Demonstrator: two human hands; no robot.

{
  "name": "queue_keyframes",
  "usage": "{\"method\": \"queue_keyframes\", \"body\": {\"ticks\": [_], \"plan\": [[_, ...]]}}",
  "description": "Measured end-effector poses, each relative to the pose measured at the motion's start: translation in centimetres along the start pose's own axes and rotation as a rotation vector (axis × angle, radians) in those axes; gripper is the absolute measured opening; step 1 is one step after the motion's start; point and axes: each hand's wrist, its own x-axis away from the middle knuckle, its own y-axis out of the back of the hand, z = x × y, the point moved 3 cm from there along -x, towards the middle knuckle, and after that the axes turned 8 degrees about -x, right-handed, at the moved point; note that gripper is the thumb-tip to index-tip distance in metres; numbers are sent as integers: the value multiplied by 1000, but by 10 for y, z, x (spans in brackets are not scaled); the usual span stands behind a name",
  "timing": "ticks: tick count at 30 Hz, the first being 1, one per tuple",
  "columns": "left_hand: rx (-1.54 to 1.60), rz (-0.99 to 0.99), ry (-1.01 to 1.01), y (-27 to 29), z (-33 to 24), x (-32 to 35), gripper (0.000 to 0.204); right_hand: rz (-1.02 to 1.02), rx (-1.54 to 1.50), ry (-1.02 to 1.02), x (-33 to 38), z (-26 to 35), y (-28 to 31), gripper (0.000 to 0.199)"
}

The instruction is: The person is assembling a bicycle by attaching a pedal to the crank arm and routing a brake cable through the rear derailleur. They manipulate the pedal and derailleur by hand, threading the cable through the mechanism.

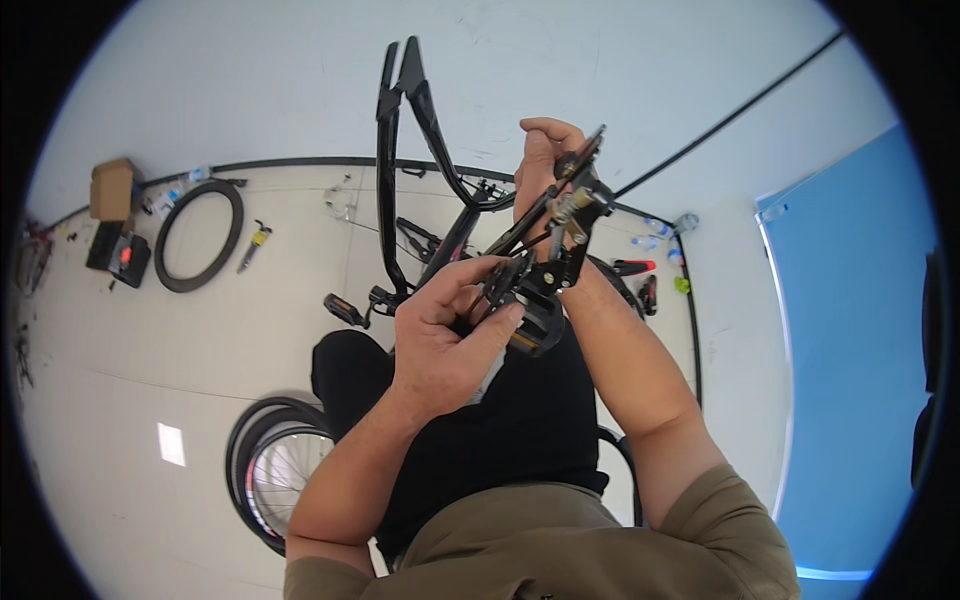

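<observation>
My left hand [440,335] pinches the near end of the black metal bicycle pedal-and-crank assembly [545,260], thumb by its flat black pedal [535,322]. It seems rigid, fairly heavy, perhaps greasy, so I judge the bare arm the safest hold. Right of that, my right hand [545,160] is wrapped around its upper end, in front of the black bicycle frame [400,140].

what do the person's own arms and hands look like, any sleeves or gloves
Both hands are bare: no gloves, rings or watch show on the left hand or right hand. The forearms are uncovered; short olive-brown fabric sleeves end near the elbows.
</observation>
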Motion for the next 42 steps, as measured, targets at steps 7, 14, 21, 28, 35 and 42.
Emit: {"method": "queue_keyframes", "body": {"ticks": [7,14,21,28,35,42], "plan": [[-102,-58,129,12,-24,1,33,82,-112,-7,-2,5,-14,14],[-68,-51,277,26,-50,-3,33,139,-142,-1,-3,6,-27,22],[-181,-174,142,24,-47,2,34,118,-129,60,-4,-8,-32,26],[-644,-192,-84,24,-50,11,31,138,-130,94,-4,-5,-29,29],[-634,-208,-282,21,-52,27,41,105,-55,145,-2,0,-29,33],[-581,-166,-83,34,-13,37,35,138,-28,121,-5,0,-26,32]]}}
